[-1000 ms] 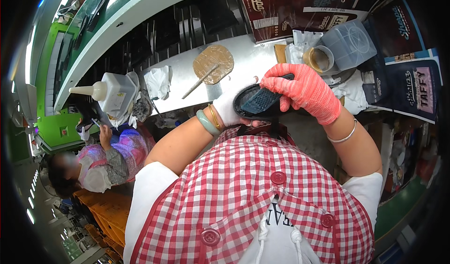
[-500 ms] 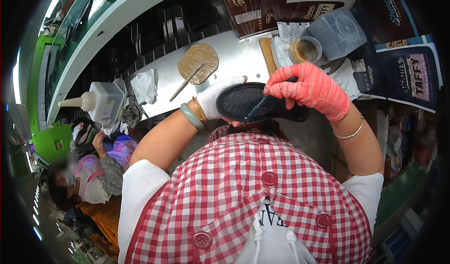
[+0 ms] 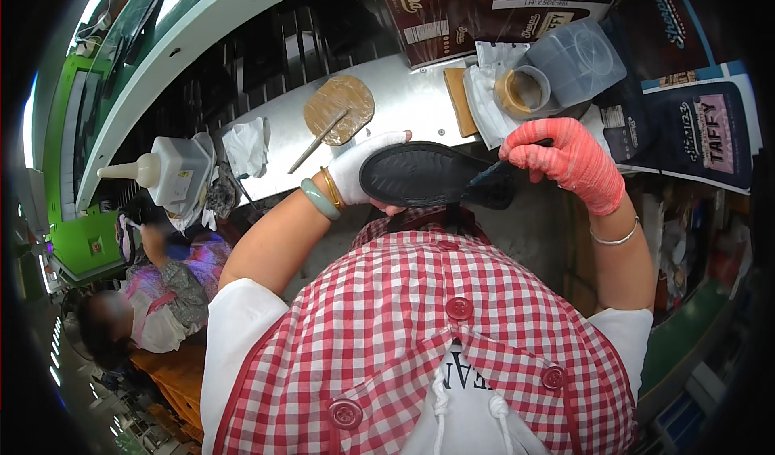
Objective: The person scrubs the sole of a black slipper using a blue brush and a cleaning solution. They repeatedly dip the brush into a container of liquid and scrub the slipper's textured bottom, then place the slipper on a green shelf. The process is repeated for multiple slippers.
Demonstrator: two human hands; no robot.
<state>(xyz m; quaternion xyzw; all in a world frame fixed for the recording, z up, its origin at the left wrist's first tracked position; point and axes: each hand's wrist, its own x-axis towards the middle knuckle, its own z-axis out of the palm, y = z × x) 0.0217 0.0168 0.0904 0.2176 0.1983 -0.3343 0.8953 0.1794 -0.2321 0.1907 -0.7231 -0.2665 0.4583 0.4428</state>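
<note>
A black shoe sole [image 3: 412, 177] lies in my left hand [image 3: 355, 168], which wears a white glove with bare fingertips. My fingers wrap its left, broader end, with the ridged face turned up. My right hand [image 3: 570, 164], in a coral knit glove, pinches a thin brush [image 3: 486, 172]. Its bluish bristles rest on the narrower right part of the sole. Most of the brush handle is hidden inside the right hand.
Beyond the sole, a metal bench holds a stick [image 3: 317, 142] on a plastic-wrapped brown disc [image 3: 355, 100]. A brown-stained cup [image 3: 521, 92] stands beside a clear plastic container [image 3: 577, 59]. A spouted white bottle [image 3: 165, 172] and a co-worker [image 3: 153, 310] are at left.
My right hand has moved right with the brush, from the middle of the sole toward its right end. My left hand and the sole have shifted slightly left.
</note>
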